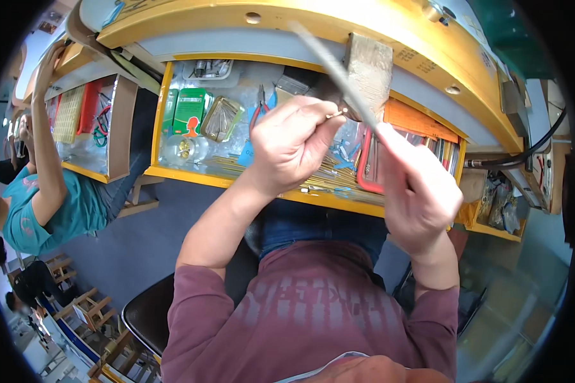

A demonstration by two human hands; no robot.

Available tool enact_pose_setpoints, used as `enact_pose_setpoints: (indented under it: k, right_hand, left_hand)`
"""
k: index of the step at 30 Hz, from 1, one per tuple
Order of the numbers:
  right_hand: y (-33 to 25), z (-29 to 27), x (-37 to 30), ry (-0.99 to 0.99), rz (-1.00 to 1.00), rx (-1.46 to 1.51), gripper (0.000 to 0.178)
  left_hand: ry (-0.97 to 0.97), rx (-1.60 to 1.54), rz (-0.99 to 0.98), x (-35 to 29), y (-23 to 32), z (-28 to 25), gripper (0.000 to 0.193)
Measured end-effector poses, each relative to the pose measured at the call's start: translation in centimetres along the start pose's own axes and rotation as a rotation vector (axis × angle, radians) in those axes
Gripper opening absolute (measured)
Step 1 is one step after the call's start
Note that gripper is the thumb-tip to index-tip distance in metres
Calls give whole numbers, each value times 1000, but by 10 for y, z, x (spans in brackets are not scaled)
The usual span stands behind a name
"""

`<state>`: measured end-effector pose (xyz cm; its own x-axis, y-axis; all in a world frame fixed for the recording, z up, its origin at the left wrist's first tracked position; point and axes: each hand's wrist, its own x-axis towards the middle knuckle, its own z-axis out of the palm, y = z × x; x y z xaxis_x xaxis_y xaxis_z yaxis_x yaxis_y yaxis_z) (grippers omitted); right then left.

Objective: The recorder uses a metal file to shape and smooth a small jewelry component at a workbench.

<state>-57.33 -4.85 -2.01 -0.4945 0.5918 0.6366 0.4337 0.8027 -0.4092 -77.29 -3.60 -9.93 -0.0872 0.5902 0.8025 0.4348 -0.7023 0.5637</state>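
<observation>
Left hand (292,143): one small metal piece (336,115) | right hand (418,191): one file (335,70)

A long grey file (329,60) slants from upper centre down to the right hand, crossing a tiny metal piece (336,114) pinched mid-frame.

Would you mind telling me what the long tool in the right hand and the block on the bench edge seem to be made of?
The file in the right hand looks like dull grey steel, judging by its matte, finely textured blade. The block appears to be bare, worn wood: pale tan with a rough, scuffed face. The left hand pinches a small metallic-looking piece.
</observation>
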Motion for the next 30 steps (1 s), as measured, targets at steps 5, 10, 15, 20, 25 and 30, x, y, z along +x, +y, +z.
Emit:
enact_pose_setpoints:
  k: [5, 10, 15, 20, 25, 30]
  right_hand:
    - [13, -13, -27, 13, 127, 10, 27]
    - [16, -10, -49, 100, 430, 356, 23]
    - [17, -12, -54, 87, 525, 512, 23]
    - [17, -5, -61, 88, 535, 569, 23]
    - [20, -2, -66, 82, 527, 582, 22]
    - [18, -3, -66, 68, 538, 582, 21]
  left_hand:
    - [-14, -528, -492, -4, 46, -10, 12]
    - [-59, -1001, -862, 16, 58, -12, 12]
    - [-132, -1002, -932, 25, 63, -8, 11]
    - [-206, -1197, -978, 30, 59, -7, 19]
    - [-297, -1396, -949, 34, 61, -6, 23]
    - [-293, -1514, -889, 34, 62, -2, 25]
